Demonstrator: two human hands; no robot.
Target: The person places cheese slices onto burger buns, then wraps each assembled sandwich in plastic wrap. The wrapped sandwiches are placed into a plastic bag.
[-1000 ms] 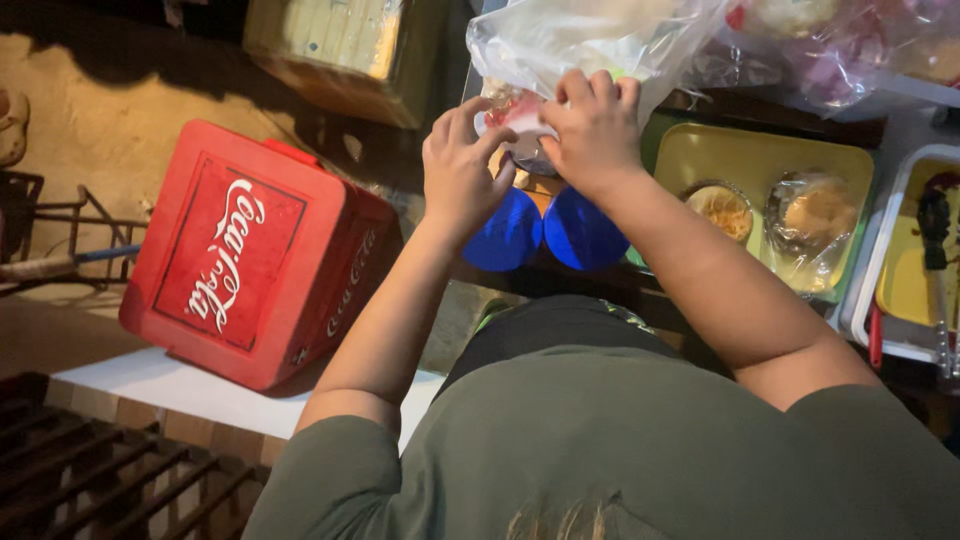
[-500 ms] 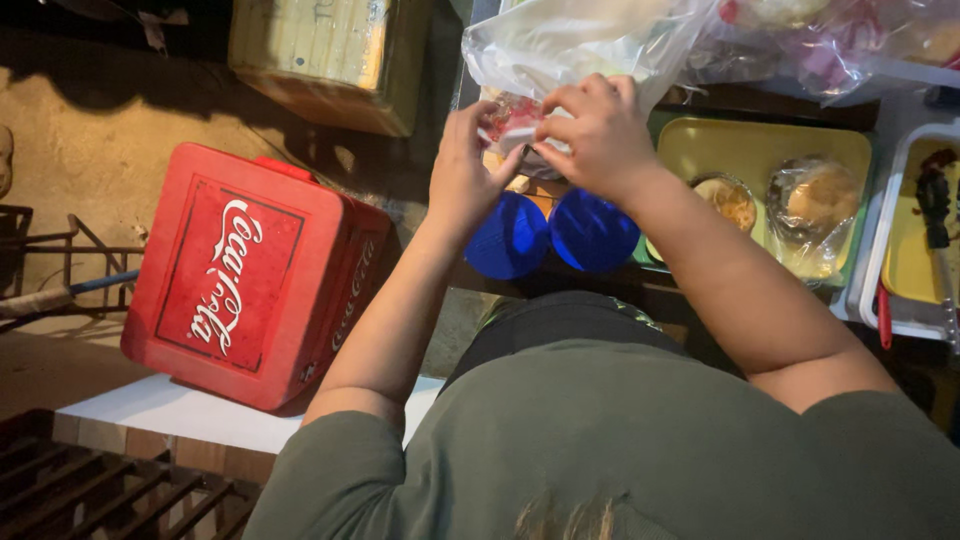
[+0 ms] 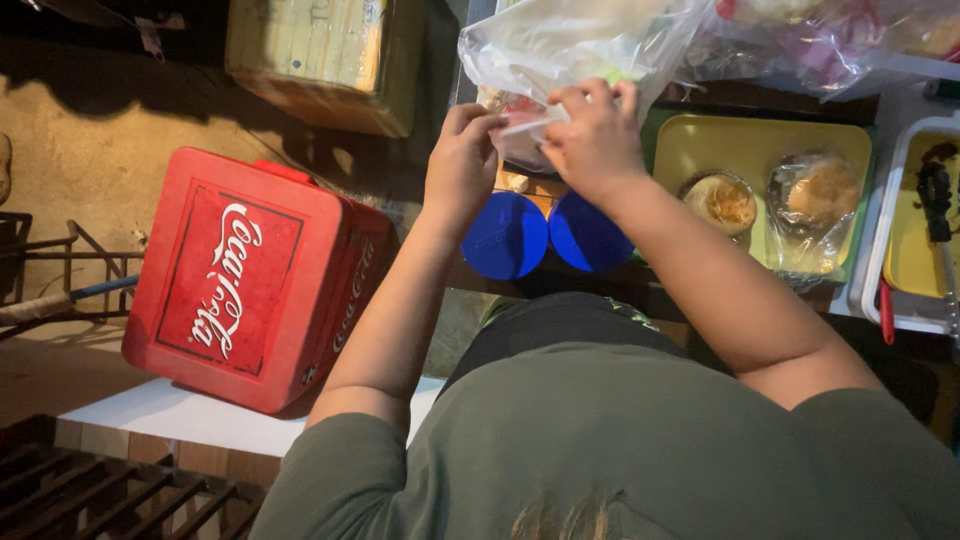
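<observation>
My left hand (image 3: 462,160) and my right hand (image 3: 597,140) meet in front of me on a small clear plastic bag (image 3: 520,128) with reddish and white contents. Both hands pinch the bag's top edge between fingers and thumb. A larger clear plastic bag (image 3: 570,45) lies just beyond my hands. Two round blue lids (image 3: 545,236) sit side by side right below my hands. What the small bag holds is mostly hidden by my fingers.
A red cooler box (image 3: 255,280) stands at left on a white ledge (image 3: 180,418). A yellow tray (image 3: 765,165) at right holds a small bowl of food (image 3: 722,200) and a wrapped bowl (image 3: 815,200). A white tray (image 3: 905,240) lies far right, a wooden crate (image 3: 320,60) at top.
My hands have shifted slightly on the small bag, with the fingers now pinching its top edge closer together. The view has tilted a little.
</observation>
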